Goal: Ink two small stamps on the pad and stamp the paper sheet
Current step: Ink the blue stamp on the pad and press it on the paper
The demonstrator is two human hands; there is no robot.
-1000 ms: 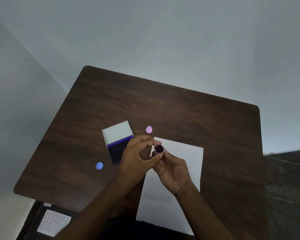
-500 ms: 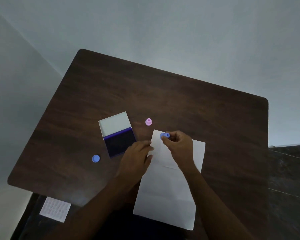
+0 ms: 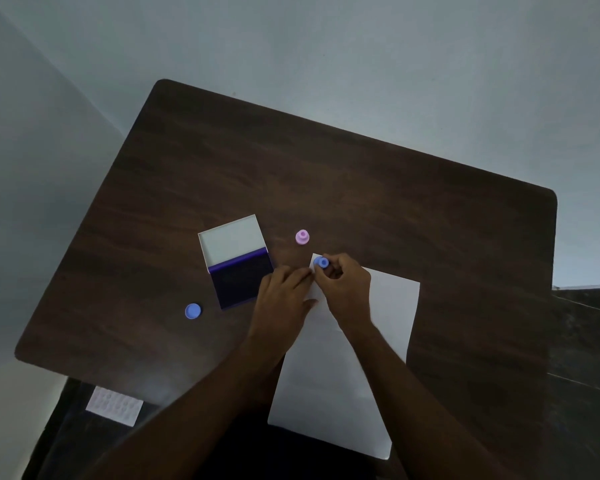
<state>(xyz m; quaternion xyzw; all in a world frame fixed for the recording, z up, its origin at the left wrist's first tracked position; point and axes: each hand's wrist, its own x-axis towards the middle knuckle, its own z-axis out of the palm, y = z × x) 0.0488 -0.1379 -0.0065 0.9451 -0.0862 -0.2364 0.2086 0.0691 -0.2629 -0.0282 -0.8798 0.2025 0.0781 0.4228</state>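
Note:
A white paper sheet (image 3: 368,341) lies on the dark wooden table (image 3: 326,174), its near end hanging over the front edge. My right hand (image 3: 343,292) pinches a small blue stamp (image 3: 321,262) standing on the sheet's far left corner. My left hand (image 3: 284,296) rests flat on the sheet's left edge, fingers spread, holding nothing. The open ink pad (image 3: 243,278), dark blue with a white lid (image 3: 231,240) folded back, sits just left of my left hand. A pink stamp (image 3: 302,236) stands upright beyond the sheet.
A blue round cap (image 3: 192,311) lies on the table left of the ink pad. Below the table's front left corner a white card with rows of dots (image 3: 114,406) lies on the dark floor. Pale walls surround the table.
My hands came apart from in front of me. The right hand turned the blue stamp over and set it down on the sheet's far left corner; the left hand dropped flat onto the sheet's edge.

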